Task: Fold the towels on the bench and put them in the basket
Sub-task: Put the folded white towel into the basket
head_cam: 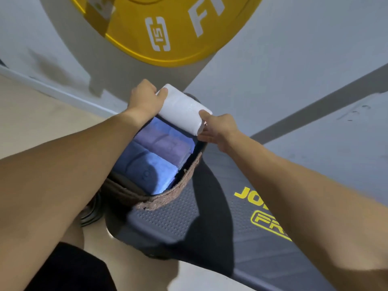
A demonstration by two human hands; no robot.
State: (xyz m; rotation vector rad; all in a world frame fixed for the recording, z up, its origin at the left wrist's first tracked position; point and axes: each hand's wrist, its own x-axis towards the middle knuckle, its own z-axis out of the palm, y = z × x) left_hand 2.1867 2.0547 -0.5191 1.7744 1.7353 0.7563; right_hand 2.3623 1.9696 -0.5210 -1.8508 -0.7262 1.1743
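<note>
near the middle of the frame the left hand [144,97] and right hand [216,129] each grip an end of a folded white towel [181,110] over the far end of the basket [168,198], where blue towels [159,152] already lie, so the job looks nearly done.

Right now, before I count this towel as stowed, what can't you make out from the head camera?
- Far end of the basket: hidden behind the white towel that the left hand and right hand hold over it.
- Basket's left side: covered by the left forearm.
- Depth of the stacked blue towels: only the top layer shows.
- Rest of the bench: cut off by the right edge, so any remaining towels are unseen.
</note>
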